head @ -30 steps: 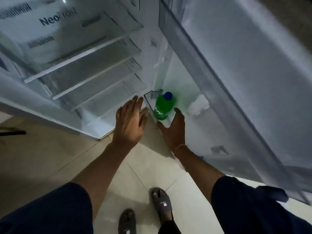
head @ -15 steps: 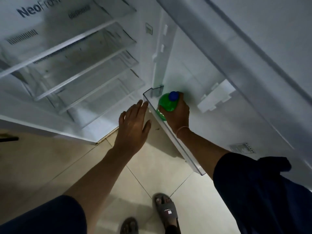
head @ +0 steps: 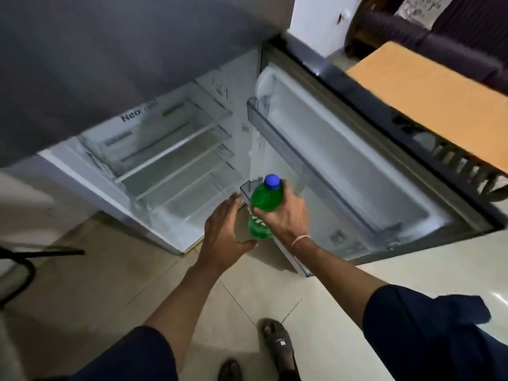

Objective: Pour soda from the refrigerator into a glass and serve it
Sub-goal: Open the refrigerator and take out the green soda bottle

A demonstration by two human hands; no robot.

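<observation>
A green soda bottle [head: 263, 198] with a blue cap is held upright above the lowest door bin [head: 248, 189] of the open refrigerator [head: 170, 160]. My right hand [head: 284, 215] is wrapped around the bottle's middle, covering part of its label. My left hand [head: 225, 229] hovers open just left of the bottle, palm down, fingers spread, near the bin's corner. No glass is in view.
The fridge door [head: 357, 166] stands wide open to the right, its inner shelves bare. A wooden tabletop [head: 428, 97] lies beyond the door. A dark chair frame [head: 24, 259] sits at the left. My sandalled feet [head: 277, 342] stand on the tiled floor.
My right hand closed on the bottle and lifted it up out of the door bin. The camera pulled back and up, showing the whole fridge and the table.
</observation>
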